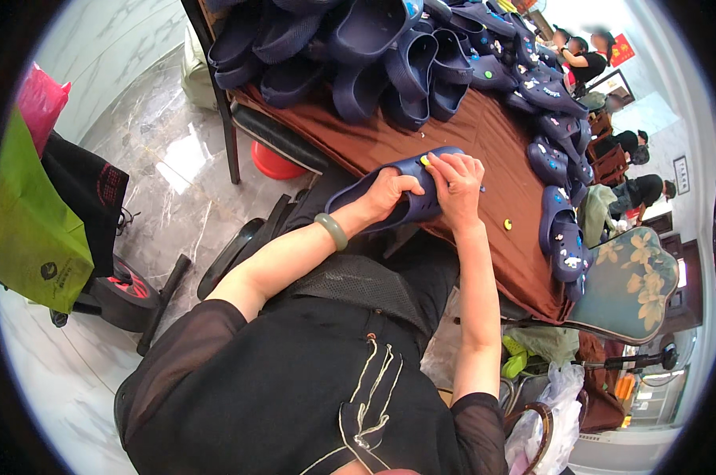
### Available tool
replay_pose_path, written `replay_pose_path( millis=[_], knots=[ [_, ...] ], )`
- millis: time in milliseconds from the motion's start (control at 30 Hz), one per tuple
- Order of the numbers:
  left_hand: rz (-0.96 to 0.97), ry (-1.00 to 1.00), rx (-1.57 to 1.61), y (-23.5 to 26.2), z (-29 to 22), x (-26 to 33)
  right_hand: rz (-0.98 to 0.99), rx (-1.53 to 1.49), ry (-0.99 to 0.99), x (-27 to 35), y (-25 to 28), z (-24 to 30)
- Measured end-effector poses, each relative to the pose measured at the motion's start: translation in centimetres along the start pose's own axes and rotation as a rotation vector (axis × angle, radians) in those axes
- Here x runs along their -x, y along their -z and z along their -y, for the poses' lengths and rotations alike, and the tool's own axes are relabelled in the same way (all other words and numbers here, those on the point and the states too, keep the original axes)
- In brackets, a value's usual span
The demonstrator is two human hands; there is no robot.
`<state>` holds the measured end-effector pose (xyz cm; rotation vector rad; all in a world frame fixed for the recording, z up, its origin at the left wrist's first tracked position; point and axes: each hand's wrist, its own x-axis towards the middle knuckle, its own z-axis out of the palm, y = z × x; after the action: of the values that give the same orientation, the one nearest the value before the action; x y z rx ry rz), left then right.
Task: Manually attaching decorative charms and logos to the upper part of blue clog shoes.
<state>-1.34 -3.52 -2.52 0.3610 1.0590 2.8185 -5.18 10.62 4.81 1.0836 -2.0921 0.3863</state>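
A dark blue clog (413, 169) is held tilted at the near edge of the cloth-covered table, over my lap. My left hand (386, 195), with a green bangle on the wrist, is closed round the clog's opening; some of its fingers are hidden inside. My right hand (458, 184) is closed at the upper part of the shoe, thumb and fingers pressed by a small yellow shoe charm (425, 161). Another yellow charm (507, 225) lies loose on the brown tablecloth (488, 261), right of my right hand.
Plain clogs (366, 36) are heaped at the table's far side. Clogs with charms (565, 237) line its right edge. A flower-patterned chair (635, 277) stands at the right, a red stool (277, 162) below the table. Several people sit in the background.
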Motion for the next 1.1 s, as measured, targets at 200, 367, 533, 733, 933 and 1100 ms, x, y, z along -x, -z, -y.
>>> replay_pose_path(
  millis=[200,367,533,733,933,1100],
  knots=[
    [0.01,-0.011,-0.016,0.4,0.3,-0.2,0.038,0.109,0.024,-0.5,0.1,0.5],
    [0.03,-0.001,-0.046,0.7,0.2,-0.2,0.076,0.167,0.025,0.2,0.1,1.1],
    [0.042,0.008,-0.079,0.9,0.3,-0.3,0.19,0.284,0.085,0.2,1.2,2.1],
    [0.021,0.039,-0.206,0.8,0.6,-1.3,0.229,0.21,-0.005,0.1,1.6,1.5],
    [0.01,0.23,-0.016,-0.3,-1.3,-1.1,-0.046,0.083,-0.395,5.5,4.6,-7.2],
    [-0.084,0.111,0.012,-2.1,-1.4,-1.6,0.226,0.465,-0.879,16.7,7.4,-13.7]
  ],
)
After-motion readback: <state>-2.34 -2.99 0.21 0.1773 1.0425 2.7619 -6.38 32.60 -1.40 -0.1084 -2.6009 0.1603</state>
